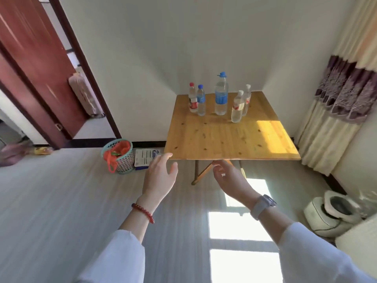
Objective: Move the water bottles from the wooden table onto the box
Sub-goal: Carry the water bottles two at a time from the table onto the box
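The far legs of the wooden surface [228,137] are hidden beneath its top; only crossed front legs show. A flat printed box [147,158] lies on the floor just left of the surface, partly hidden by the left hand [160,176], and its print is too blurred to read. The slippers [332,213] at lower right are partly cut off.

The surface stands in a corner of white walls, with sunlight on its right front part. Five water bottles stand upright near its far edge: a red-capped bottle [192,98] and a small blue-capped bottle [201,100] touching at left, a tall blue-capped bottle [221,94] in the middle, and two white-capped bottles [238,107] at right, one behind the other. A mesh basket [120,156] with an orange bag stands beside the box. A red-brown door [34,64] stands open at left; a curtain [344,94] hangs at right.

The left hand, with a red bead bracelet [143,212], is spread open and holds nothing. The right hand [228,178], with a wristwatch [263,205], has loosely curved fingers and is empty. Both hover before the front edge.
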Motion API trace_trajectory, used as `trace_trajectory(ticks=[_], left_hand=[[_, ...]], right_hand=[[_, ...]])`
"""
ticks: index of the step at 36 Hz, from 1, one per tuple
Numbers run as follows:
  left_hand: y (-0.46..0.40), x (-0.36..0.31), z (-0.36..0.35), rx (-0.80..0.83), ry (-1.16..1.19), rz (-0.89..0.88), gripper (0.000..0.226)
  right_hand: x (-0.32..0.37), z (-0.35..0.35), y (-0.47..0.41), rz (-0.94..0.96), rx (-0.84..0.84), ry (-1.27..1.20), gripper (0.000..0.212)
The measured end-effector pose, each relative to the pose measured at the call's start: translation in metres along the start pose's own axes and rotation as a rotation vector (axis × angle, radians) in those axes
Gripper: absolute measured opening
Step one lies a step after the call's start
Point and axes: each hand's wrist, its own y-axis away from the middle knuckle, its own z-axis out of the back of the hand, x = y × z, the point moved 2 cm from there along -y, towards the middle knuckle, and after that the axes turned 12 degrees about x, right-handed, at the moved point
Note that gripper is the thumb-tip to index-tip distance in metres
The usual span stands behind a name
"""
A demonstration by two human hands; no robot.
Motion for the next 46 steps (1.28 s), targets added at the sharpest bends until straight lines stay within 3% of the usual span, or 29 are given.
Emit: trace_trajectory(ticks=[13, 21, 37, 42, 46], left_hand=[[-0.318, 0.068, -0.035, 0.064, -0.032, 0.020, 0.039], [-0.465, 0.104, -0.059, 0.116, 0.034, 0.031, 0.041], [-0.739, 0.194, -0.177, 0.295, -0.004, -0.039, 0.073], [-0.783, 0.196, -0.217, 0.364, 0.074, -0.129, 0.080], [-0.803, 0.191, -0.234, 0.384, 0.232, -0.253, 0.077]], right_hand=[[-0.056, 0.038, -0.333, -0.042, -0.073, -0.051, 0.031], [-0.085, 0.054, -0.482, -0.120, -0.099, -0.068, 0.039], [-0.196, 0.032, -0.709, -0.438, -0.278, -0.241, 0.083], [-0.221, 0.020, -0.733, -0.408, -0.349, -0.329, 0.064], [-0.231, 0.017, -0.738, -0.394, -0.374, -0.401, 0.063]])
